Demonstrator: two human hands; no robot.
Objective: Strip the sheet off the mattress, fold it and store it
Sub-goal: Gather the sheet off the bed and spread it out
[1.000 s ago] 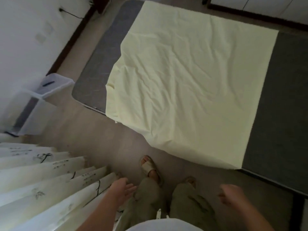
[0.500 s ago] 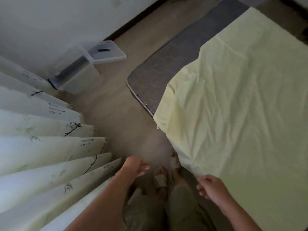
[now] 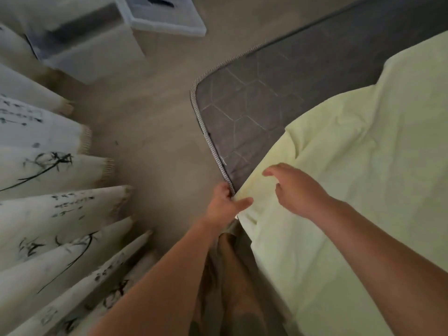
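Observation:
A pale yellow sheet (image 3: pixel 363 166) lies wrinkled over the right part of a dark grey quilted mattress (image 3: pixel 254 105), and its near edge hangs over the mattress side. My left hand (image 3: pixel 224 206) pinches the sheet's corner at the mattress's piped edge, thumb on top of the cloth. My right hand (image 3: pixel 294 190) hovers just above the sheet next to that corner, fingers loosely spread and holding nothing.
A clear plastic storage box (image 3: pixel 92 44) stands on the floor at the upper left, its lid (image 3: pixel 162 15) lying beside it. White curtain folds (image 3: pixel 48 190) with ink drawings fill the left side. My legs are directly below, against the mattress side.
I have stepped and leaned in towards the mattress corner. Both hands rose from near my legs; the left one took hold of the sheet's corner and the right came over the sheet.

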